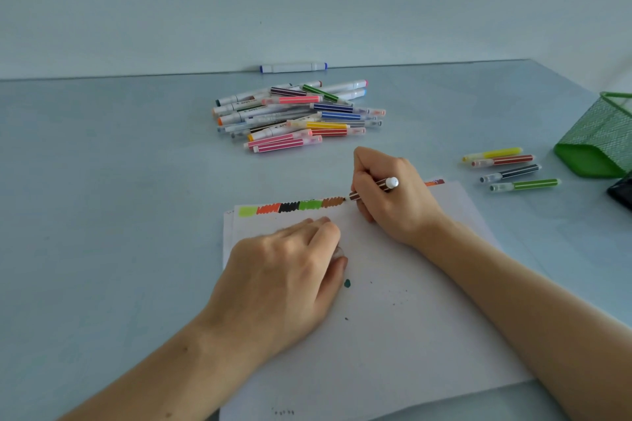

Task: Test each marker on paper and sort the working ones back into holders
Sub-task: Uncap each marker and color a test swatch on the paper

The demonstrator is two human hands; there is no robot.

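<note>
My right hand (390,195) grips a brown striped marker (376,186) with its tip on the white paper (393,318), at the right end of a row of colour swatches (290,207): light green, orange, black, green, brown. My left hand (284,270) rests on the paper with fingers curled over a small clear marker cap (338,252). A pile of several unsorted markers (297,114) lies beyond the paper. Several capped markers (513,169), yellow, red, black and green, lie in a row to the right.
A green mesh holder (602,140) lies tipped on its side at the right edge, with a dark object (622,195) below it. One white marker with blue ends (294,67) rests against the wall at the table's far edge.
</note>
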